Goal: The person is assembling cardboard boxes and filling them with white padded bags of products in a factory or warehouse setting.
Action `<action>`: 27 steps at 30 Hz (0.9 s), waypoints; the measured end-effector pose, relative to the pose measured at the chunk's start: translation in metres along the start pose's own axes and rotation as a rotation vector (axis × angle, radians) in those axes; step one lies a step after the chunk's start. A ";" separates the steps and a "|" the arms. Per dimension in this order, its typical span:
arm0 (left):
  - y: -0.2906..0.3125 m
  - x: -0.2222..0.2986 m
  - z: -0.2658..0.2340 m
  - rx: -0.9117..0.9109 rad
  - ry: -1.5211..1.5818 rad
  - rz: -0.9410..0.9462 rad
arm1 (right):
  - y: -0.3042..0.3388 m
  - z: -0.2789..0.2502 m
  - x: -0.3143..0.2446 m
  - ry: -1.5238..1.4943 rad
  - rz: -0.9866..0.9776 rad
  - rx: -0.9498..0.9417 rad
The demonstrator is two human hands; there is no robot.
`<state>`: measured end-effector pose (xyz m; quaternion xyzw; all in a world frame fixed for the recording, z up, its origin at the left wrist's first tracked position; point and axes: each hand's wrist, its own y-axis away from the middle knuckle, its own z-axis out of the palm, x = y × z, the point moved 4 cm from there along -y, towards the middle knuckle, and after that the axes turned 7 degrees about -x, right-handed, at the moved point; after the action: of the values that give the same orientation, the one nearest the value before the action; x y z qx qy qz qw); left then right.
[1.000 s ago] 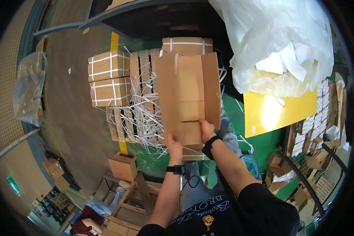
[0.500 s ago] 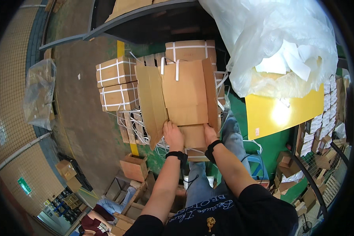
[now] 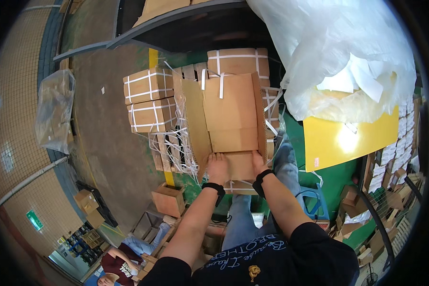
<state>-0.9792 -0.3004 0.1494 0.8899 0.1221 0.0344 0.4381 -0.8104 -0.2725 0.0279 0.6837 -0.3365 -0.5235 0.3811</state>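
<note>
An open brown cardboard box [image 3: 231, 112] lies in front of me, its two long side walls standing up and its inside facing me. My left hand [image 3: 218, 168] is at its near left corner, the fingers bent over a near flap. At the near right corner my right hand [image 3: 259, 163] grips the cardboard beside the right wall. Between both hands the near flap [image 3: 240, 165] shows, and the thumbs are partly hidden. White straps [image 3: 221, 86] hang over the box's far edge. Below it sit strapped cartons [image 3: 237, 59].
More strapped cartons [image 3: 150, 114] sit on the left of a wooden pallet [image 3: 163, 151] amid loose white straps. A yellow panel [image 3: 350, 138] and a big plastic bag [image 3: 338, 43] stand at right. A blue stool [image 3: 315, 202] is near my leg. Another person [image 3: 121, 264] sits lower left.
The left wall of the box has swung up more upright. My left hand has shifted slightly right and down along the near flap; my right hand stays at the right corner.
</note>
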 end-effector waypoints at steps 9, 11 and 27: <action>-0.045 0.021 0.018 -0.106 0.094 0.251 | -0.019 -0.012 0.005 0.090 -0.326 -0.068; -0.042 -0.005 0.035 0.028 0.338 0.137 | 0.010 0.014 -0.008 0.135 -0.305 -0.133; -0.031 0.002 0.072 0.234 1.125 0.088 | 0.006 0.011 0.037 0.050 -0.191 -0.225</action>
<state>-0.9705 -0.3372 0.0802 0.7816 0.3019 0.5068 0.2025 -0.8134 -0.3090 0.0146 0.6782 -0.1995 -0.5747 0.4121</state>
